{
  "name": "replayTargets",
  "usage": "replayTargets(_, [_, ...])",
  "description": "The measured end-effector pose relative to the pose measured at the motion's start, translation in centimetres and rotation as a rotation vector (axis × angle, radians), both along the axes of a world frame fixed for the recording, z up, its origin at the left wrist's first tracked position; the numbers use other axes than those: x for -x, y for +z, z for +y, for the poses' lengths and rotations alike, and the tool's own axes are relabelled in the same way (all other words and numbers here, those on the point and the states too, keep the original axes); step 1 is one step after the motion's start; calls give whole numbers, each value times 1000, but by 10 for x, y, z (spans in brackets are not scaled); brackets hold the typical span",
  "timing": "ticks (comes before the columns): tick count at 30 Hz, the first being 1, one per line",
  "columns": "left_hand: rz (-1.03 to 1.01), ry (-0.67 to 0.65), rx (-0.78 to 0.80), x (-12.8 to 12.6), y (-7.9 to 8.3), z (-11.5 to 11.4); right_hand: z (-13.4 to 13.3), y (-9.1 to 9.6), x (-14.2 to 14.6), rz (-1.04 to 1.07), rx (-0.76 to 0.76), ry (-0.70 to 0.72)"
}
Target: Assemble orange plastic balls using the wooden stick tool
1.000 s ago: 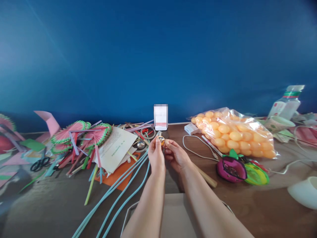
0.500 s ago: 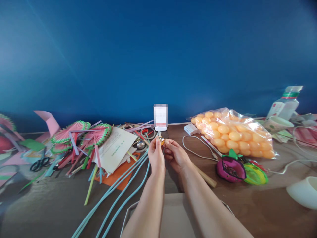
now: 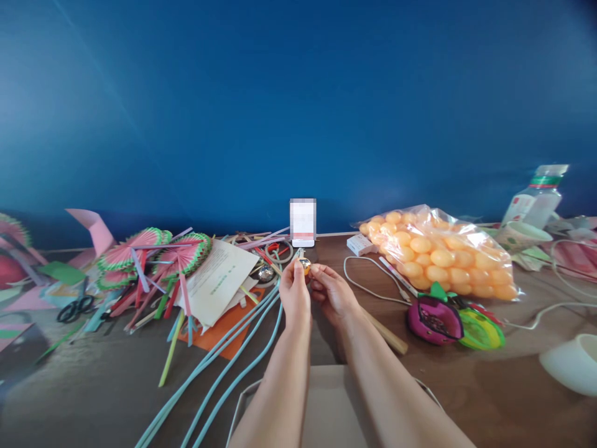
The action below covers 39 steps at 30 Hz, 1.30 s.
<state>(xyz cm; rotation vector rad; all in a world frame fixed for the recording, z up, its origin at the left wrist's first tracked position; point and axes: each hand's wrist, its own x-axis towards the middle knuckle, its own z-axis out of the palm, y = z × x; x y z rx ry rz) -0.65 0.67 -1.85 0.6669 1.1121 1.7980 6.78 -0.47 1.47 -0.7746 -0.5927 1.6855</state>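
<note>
Near the middle of the table, my left hand (image 3: 295, 298) is closed, pinching a small shiny round metal piece (image 3: 306, 265) that has silver and gold-orange tones. A pale, narrow tip sticks up above it. My right hand (image 3: 334, 294) is closed at the piece's right side, thumb and forefinger pressed together at its edge. Whatever those right fingertips grip is too small to make out. Another shiny silver round piece (image 3: 265, 274) lies just left of my left hand. Light-blue tubes (image 3: 233, 339) run beside my left wrist.
A phone (image 3: 303, 223) stands upright behind my hands. Paper fans (image 3: 181, 256), printed sheets (image 3: 221, 280) and black scissors (image 3: 75, 308) lie left. Rightward are a bag of orange balls (image 3: 438, 255), a white cable (image 3: 373, 289), a purple pouch (image 3: 435, 320) and a white cup (image 3: 571, 364). A grey box (image 3: 326, 398) sits under my forearms.
The view has shifted very slightly. Both hands stay at the same spot, with the metal piece still in the left fingers and turned a little.
</note>
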Motion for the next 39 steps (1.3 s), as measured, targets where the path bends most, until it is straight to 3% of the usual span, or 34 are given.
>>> replayTargets(16, [68,20,14,1,0,0,2,-3,1,-10,14,-32])
replayTargets(39, [251,96,6,-1,14,-9,0,-6,2,30,4,-16])
